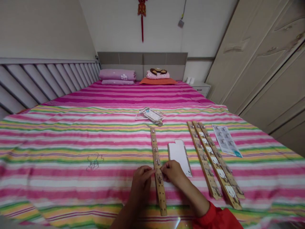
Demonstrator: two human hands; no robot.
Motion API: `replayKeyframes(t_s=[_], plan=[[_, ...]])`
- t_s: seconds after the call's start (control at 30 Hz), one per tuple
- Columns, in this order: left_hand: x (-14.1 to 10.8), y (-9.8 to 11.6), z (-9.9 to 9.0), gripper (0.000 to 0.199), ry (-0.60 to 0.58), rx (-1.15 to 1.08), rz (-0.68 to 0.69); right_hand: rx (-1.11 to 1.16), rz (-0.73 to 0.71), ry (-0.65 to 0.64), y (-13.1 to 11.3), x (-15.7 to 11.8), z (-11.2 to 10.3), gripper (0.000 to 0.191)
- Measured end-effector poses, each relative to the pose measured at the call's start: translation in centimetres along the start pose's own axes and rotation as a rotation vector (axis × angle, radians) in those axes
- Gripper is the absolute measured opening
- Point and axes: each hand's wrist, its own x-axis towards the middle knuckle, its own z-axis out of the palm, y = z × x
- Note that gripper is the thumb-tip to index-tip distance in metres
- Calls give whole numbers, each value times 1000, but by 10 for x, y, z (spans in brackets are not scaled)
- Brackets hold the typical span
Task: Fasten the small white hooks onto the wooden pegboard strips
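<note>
A narrow wooden strip (pixel 162 198) with rows of holes lies lengthwise in front of me on the striped bedspread. Small metal-looking pieces and small pictures are set along its far part. My left hand (pixel 142 179) pinches at the strip's left edge, thumb and finger together. From the right, my right hand (pixel 172 171) meets the strip at the same height, its fingertips also pressed together. Whatever small piece sits between the fingertips is too small to make out. A white card (pixel 178 152) lies just beyond my right hand.
To the right lie three similar strips, among them a middle strip (pixel 215 162) with white pieces, and a printed sheet (pixel 226 140). Plastic packaging with cards (pixel 152 115) is farther back. A tangle of thin cord (pixel 94 162) lies left. Pillows (pixel 118 75) rest by the headboard (pixel 164 60).
</note>
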Motion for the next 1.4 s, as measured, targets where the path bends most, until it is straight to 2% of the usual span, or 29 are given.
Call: replayKeyframes(t_s=[0.3,0.83,0.97,1.07,1.17,1.23,1.33,1.4], plan=[[0,-4,3,40,-9,102,67,-47,-20,0,3,1,0,26],[-1,-6,5,35,-7,135,50,-57,-54,1,2,-2,1,26],[-2,-9,3,31,-3,58,27,-62,-111,94,0,-8,1,15],[-4,-13,3,28,34,-30,-18,-92,-203,219,-1,-20,-5,19],[-7,-17,5,27,127,-58,-89,-117,-294,297,-2,-36,-27,23],[-9,-20,6,27,172,-47,-135,-150,-329,372,0,-42,-56,28],[-12,-25,9,26,200,-26,-172,-229,-297,543,7,-36,-118,35],[-13,-29,10,26,222,-19,-170,-290,-207,679,15,-24,-165,38]])
